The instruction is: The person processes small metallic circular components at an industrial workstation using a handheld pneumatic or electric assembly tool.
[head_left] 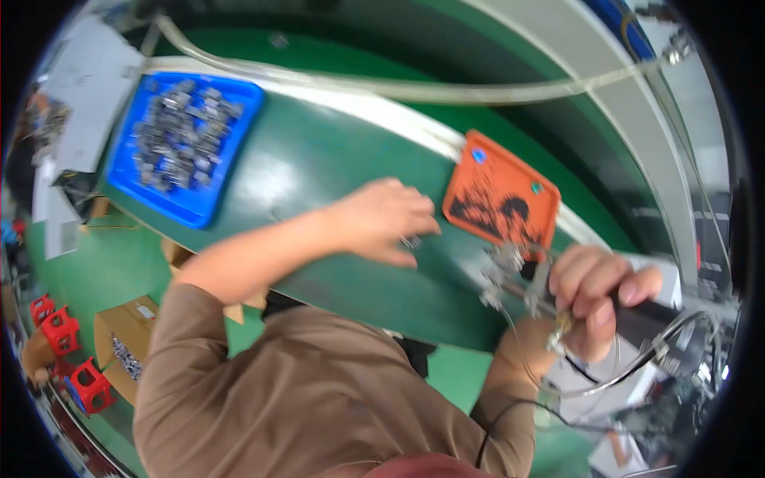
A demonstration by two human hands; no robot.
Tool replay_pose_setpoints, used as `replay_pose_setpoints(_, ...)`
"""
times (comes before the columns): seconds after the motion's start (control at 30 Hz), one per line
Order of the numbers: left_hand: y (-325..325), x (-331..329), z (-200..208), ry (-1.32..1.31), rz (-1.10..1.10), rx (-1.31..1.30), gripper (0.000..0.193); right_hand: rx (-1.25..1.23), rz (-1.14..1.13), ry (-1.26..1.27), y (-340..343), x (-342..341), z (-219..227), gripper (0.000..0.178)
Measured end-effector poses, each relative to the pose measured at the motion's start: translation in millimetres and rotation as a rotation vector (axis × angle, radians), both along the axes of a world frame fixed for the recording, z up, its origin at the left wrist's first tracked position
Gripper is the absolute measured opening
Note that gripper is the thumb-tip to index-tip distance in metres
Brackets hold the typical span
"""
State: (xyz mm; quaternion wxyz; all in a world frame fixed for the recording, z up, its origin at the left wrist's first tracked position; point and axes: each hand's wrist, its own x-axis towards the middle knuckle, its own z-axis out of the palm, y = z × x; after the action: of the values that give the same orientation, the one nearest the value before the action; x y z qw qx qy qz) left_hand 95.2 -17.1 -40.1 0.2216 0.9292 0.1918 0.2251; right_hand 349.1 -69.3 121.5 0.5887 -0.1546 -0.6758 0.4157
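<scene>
My left hand is low over the green worktable, thumb and fingers apart. A small shiny metal piece shows between the thumb and fingers; blur hides whether they touch it. On the right, my right hand is wrapped round a dark, screwdriver-like power tool. Blurred metal fittings stick out at the tool's front, pointing left over the table by the orange tray. Thin hoses loop below and beside this hand.
A blue tray heaped with metal parts is at the left of the worktable. Small dark pieces lie in the orange tray. A pale tube arches across the far side. Red stools and a cardboard box stand at lower left.
</scene>
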Motion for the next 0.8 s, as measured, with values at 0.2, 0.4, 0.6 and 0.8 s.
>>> replay_pose_setpoints(0.2,5,-5,-7,0.024,-0.008,-0.088,0.052,-0.08,0.029,-0.044,12,3,-14,0.031)
replay_pose_setpoints(0.4,0,7,-18,-0.179,-0.078,-0.25,0.054,-0.059,0.094,-0.158,14,8,-19,0.026)
replay_pose_setpoints(0.6,2,4,-9,-0.174,-0.046,-0.314,0.033,-0.058,0.143,-0.227,15,7,-21,0.028)
replay_pose_setpoints(0.8,-3,7,-12,-0.081,0.042,-0.158,0.03,-0.092,0.184,-0.305,15,6,-18,0.028)
